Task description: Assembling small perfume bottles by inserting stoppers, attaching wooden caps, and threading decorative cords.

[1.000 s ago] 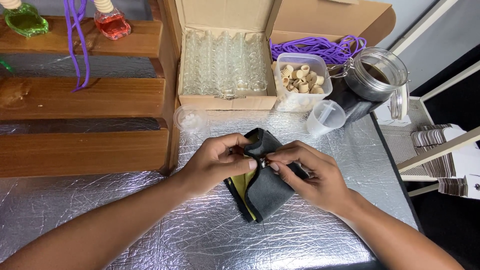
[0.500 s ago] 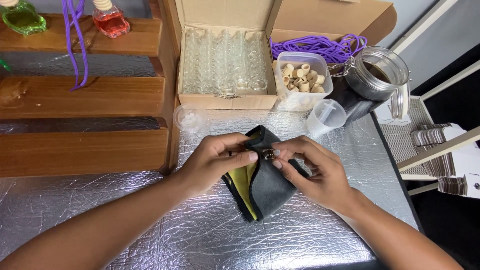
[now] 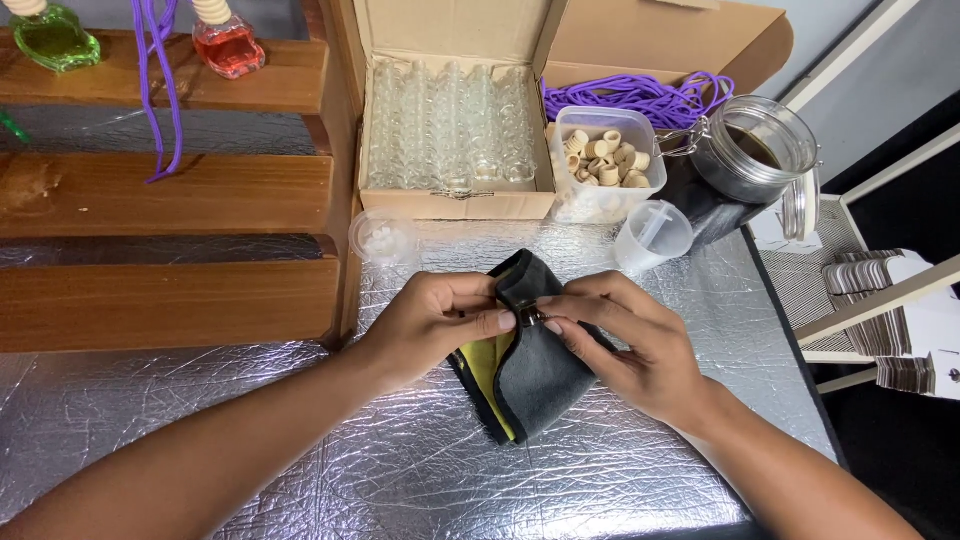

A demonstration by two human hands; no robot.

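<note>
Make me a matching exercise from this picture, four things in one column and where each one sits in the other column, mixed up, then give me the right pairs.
Things
1. grey cloth
2. clear glass bottles
3. purple cord
4. red bottle

Places
A. on the top wooden shelf
B. packed in the open cardboard box
C. between the left hand and right hand, on the silver foil surface
D. heaped behind the tub of wooden rings

Pairs: 1-C, 2-B, 3-D, 4-A
</note>
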